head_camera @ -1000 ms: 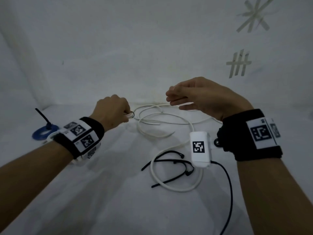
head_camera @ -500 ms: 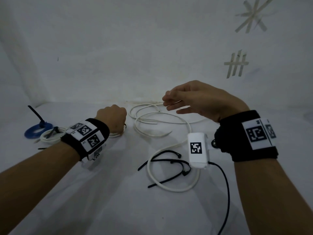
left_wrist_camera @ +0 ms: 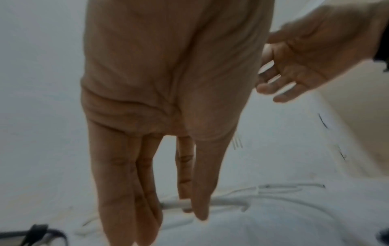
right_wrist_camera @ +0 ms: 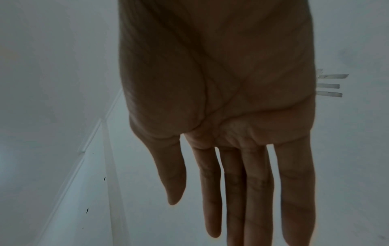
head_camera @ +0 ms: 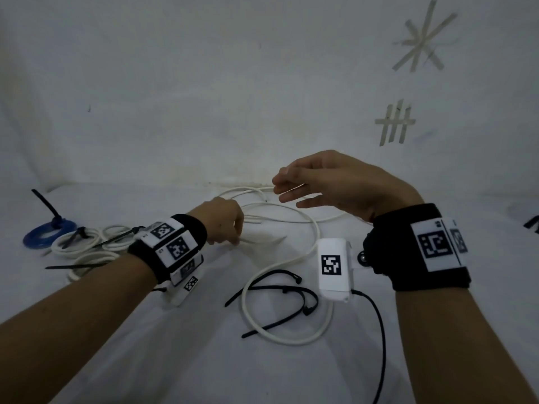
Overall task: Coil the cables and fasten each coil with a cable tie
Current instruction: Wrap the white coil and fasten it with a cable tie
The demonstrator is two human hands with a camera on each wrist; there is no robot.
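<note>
Loose white round cable (head_camera: 294, 252): uncoiled on white cloth, centre. Left hand (head_camera: 221, 220): fingers straight, tips at cable end, likely to start coil. Right hand (head_camera: 335, 182): spread, empty, hovering. Black plastic cable ties (head_camera: 280, 298): near, ready. Tied white coils (head_camera: 87, 246): left, apparently finished.

Bare white cloth (head_camera: 175, 360) fills the lower left of the head view; loose white cable loops (head_camera: 291, 341) and black plastic cable ties (head_camera: 280, 325) clutter the centre.
</note>
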